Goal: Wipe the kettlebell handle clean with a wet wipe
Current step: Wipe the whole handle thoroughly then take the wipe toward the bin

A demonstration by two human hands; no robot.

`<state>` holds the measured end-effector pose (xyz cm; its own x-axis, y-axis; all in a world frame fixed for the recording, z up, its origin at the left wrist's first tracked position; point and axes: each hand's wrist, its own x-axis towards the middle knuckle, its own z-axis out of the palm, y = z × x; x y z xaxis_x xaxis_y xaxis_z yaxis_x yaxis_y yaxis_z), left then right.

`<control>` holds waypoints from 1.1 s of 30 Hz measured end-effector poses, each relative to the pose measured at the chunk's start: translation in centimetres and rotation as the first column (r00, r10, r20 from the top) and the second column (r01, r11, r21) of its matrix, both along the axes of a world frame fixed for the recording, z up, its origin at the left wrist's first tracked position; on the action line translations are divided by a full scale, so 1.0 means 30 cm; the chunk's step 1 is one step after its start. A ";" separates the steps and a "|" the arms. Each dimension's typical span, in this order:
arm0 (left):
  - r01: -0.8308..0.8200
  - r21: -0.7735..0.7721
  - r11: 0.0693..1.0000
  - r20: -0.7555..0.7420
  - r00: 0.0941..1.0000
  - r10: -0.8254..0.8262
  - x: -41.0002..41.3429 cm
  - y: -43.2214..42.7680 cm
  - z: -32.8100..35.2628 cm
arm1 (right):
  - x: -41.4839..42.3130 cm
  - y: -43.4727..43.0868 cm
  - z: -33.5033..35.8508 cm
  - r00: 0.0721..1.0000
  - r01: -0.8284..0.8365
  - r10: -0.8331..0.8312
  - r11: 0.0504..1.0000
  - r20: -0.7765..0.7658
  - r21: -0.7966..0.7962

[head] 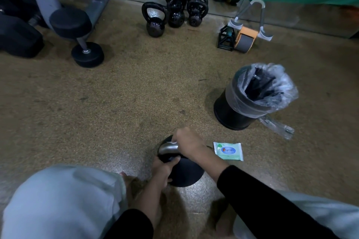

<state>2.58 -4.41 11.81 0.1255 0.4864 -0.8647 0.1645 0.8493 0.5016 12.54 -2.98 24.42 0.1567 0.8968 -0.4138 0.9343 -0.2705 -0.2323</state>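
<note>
A black kettlebell (189,173) with a silver handle (168,148) lies tipped on the floor just in front of me. My left hand (162,170) grips the kettlebell's body near the handle's base and steadies it. My right hand (189,144) is wrapped over the handle with a white wet wipe (172,142) pressed under its fingers; only a small corner of the wipe shows. A green and white pack of wet wipes (228,151) lies flat on the floor just right of the kettlebell.
A black bin (242,110) lined with clear plastic stands to the right. Several small black kettlebells (174,11) sit by the green curtain at the back. A black dumbbell (81,39) leans at the left. An ab roller (246,35) rests at the back right. My knees frame the bottom.
</note>
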 end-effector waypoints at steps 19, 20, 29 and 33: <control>0.029 0.051 0.998 -0.026 0.999 -0.028 -0.003 -0.006 -0.006 | -0.055 -0.113 -0.011 0.995 0.065 -0.076 0.987 0.071 0.150; 0.040 0.053 0.998 -0.044 0.998 -0.038 -0.001 -0.006 -0.002 | -0.066 -0.116 -0.016 0.997 0.033 -0.045 0.986 0.069 0.164; 0.043 0.045 0.998 -0.042 0.998 -0.041 -0.012 -0.001 -0.015 | -0.056 -0.196 -0.035 0.996 -0.031 -0.003 0.932 0.093 0.362; 0.063 0.038 0.997 -0.069 0.996 -0.060 -0.003 -0.005 -0.015 | -0.093 -0.206 -0.053 0.995 -0.094 0.072 0.926 0.072 0.365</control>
